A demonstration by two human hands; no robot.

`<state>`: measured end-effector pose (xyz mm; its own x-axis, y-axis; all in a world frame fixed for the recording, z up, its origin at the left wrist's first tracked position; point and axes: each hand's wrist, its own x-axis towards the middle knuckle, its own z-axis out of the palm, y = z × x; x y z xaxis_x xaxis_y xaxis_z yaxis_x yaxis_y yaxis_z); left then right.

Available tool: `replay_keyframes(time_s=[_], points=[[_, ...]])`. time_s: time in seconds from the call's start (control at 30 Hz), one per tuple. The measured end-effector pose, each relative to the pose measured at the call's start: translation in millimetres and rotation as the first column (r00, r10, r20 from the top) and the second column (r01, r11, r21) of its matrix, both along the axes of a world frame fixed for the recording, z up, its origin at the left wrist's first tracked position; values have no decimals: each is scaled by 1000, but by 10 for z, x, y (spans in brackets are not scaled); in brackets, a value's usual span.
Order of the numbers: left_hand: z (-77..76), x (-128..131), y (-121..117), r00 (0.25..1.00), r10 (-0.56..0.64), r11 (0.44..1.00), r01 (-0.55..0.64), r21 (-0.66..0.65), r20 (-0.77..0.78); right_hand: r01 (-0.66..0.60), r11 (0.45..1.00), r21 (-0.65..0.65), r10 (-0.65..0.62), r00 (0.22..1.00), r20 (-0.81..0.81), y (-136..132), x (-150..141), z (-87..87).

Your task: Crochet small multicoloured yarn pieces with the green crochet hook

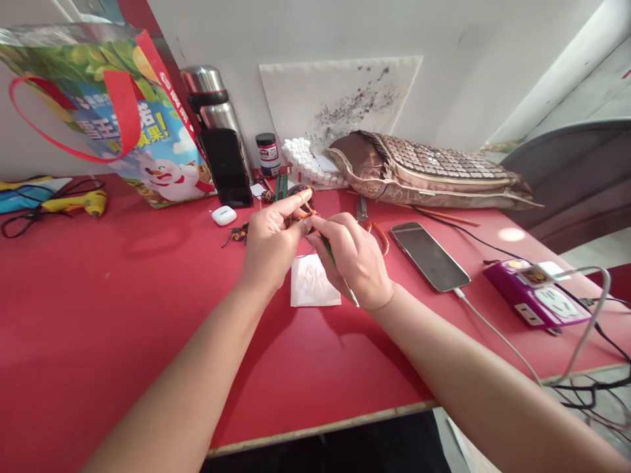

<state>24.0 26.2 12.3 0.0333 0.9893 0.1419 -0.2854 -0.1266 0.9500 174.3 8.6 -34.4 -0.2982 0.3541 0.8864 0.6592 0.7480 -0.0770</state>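
Note:
My left hand (269, 246) pinches a small piece of orange yarn work (308, 213), its index finger raised with a strand over it. Closed around a thin crochet hook (351, 294) with a green grip is my right hand (362, 256). The hook's working tip is hidden by the fingers, which meet at the yarn. Beneath the hands a white paper napkin (315, 292) lies flat on the red table (148, 315). Dark multicoloured yarn (239, 234) shows just left of my left hand.
An upright black phone (227, 167) leans on a steel thermos (219, 112), near a white earbud case (223, 215). Right are a charging phone (430, 256) and purple power strip (535, 295). Behind stand a shopping bag (142, 131), jar (267, 155) and brown cushion (434, 167).

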Motion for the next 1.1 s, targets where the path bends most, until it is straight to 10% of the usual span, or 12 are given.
replay_keyframes(time_s=[0.5,0.77,1.1], points=[[-45,-147,17,914,58,985,12,171,-402,-315,912,-263,208,907,-365,-97,136,253],[-40,-192,58,886,48,974,61,218,-460,-580,628,-519,69,706,-705,-83,209,443],[-99,-136,55,978,-173,984,177,25,-118,-865,324,-382,-89,374,-923,9,222,391]])
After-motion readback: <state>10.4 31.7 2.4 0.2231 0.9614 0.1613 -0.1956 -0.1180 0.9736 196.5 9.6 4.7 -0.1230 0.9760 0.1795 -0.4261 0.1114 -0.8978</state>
